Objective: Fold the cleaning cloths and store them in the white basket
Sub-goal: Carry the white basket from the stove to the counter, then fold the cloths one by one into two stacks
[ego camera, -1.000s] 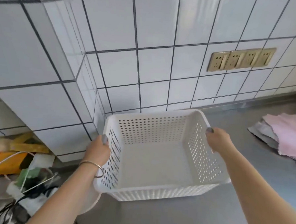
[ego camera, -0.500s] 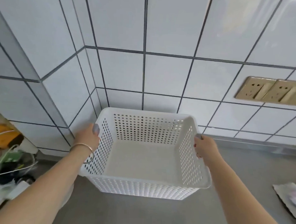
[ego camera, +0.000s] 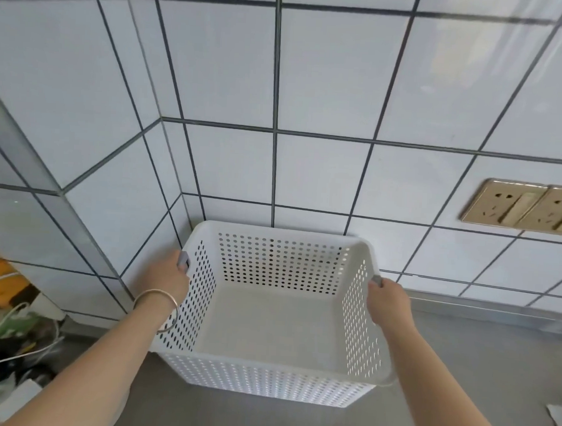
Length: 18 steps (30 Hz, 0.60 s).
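- While it sits at centre frame, close against the tiled wall (ego camera: 312,84), the white basket (ego camera: 265,368) is gripped by both side rims.
- Left hand (ego camera: 165,280) is curled over the left rim.
- Right hand (ego camera: 387,301) is curled over the right rim.

We look from head height, forward and down, close on the basket (ego camera: 277,313) against the tiled wall (ego camera: 328,85).

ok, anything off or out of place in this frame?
The white basket looks intact and empty, gripped at its side rims by the left hand and right hand, near the tiled corner. Only oddity: a jumble of cables and packaging at the left edge, too blurred to identify. No spill or damage is visible.
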Each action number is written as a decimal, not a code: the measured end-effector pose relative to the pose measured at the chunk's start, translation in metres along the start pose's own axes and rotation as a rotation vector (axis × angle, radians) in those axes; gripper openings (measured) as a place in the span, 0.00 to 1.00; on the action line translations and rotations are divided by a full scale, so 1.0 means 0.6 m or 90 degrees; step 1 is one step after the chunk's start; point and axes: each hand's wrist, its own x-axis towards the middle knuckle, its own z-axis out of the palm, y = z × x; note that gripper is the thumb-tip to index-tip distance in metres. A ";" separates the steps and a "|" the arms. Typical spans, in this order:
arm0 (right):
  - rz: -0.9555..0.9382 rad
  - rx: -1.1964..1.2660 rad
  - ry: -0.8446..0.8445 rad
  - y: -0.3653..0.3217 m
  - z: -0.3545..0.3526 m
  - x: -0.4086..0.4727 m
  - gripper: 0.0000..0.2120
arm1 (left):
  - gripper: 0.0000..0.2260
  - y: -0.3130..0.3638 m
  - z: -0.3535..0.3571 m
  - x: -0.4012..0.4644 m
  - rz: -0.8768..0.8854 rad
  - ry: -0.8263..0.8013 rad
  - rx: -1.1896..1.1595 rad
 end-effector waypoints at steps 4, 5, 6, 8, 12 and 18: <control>-0.018 -0.135 0.002 -0.021 -0.023 -0.034 0.17 | 0.08 0.017 -0.021 -0.036 0.065 0.061 0.103; -0.043 -0.164 0.039 -0.026 -0.032 -0.044 0.21 | 0.14 0.023 -0.027 -0.046 0.087 0.090 0.117; -0.072 -0.166 0.097 -0.025 -0.049 -0.062 0.24 | 0.19 0.044 -0.028 -0.060 0.133 0.115 0.113; -0.200 -0.130 0.225 -0.029 -0.069 -0.100 0.24 | 0.22 0.089 -0.027 -0.089 0.245 0.164 0.078; -0.359 -0.167 0.426 0.058 -0.123 -0.176 0.17 | 0.19 0.239 0.032 -0.196 0.570 0.178 -0.002; -0.177 -0.260 0.388 0.287 -0.188 -0.255 0.15 | 0.20 0.407 0.169 -0.385 0.811 0.032 -0.090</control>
